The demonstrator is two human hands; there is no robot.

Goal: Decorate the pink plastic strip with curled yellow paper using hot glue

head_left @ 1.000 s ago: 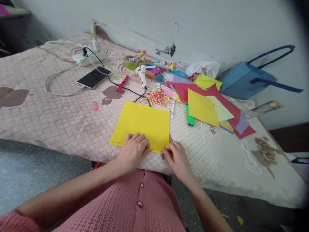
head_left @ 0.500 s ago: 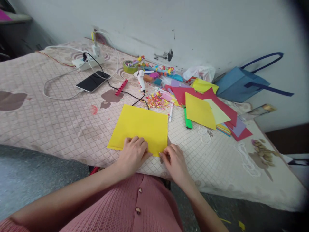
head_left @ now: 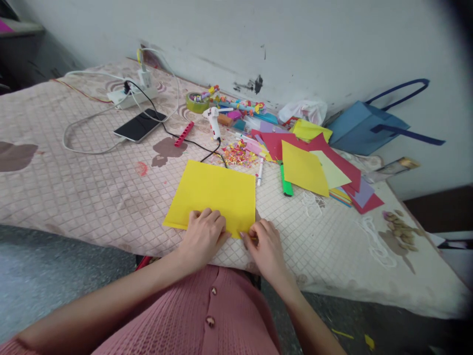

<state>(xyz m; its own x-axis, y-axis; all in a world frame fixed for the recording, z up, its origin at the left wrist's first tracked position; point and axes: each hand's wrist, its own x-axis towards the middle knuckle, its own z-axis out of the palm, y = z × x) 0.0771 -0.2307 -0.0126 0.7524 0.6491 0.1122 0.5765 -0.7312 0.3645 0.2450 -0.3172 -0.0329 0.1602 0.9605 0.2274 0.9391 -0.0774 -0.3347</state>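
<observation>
A yellow craft sheet point(head_left: 218, 190) lies flat near the table's front edge, with a narrow fold along its near side. My left hand point(head_left: 207, 230) rests on the middle of that near side, fingers curled on top and thumb along the edge. At the sheet's near right corner, my right hand point(head_left: 266, 242) is closed, its thumb and bent fingers pinching the edge. Its fingertips partly hide the corner. Just beyond the sheet are a white glue gun point(head_left: 212, 122), a white marker point(head_left: 260, 172) and a pile of small colourful scraps point(head_left: 240, 154).
To the right lie a green cutter-like tool point(head_left: 286, 181), coloured sheets point(head_left: 305, 170), white string point(head_left: 377, 244) and a blue bag point(head_left: 369, 129). To the left are a tablet-like device point(head_left: 140, 125) and a power strip point(head_left: 131, 97) with cables. A pink strip point(head_left: 184, 134) lies between.
My right thumb has slid slightly left along the sheet's near edge. My left hand stays in place on the sheet. The whole view has shifted a little.
</observation>
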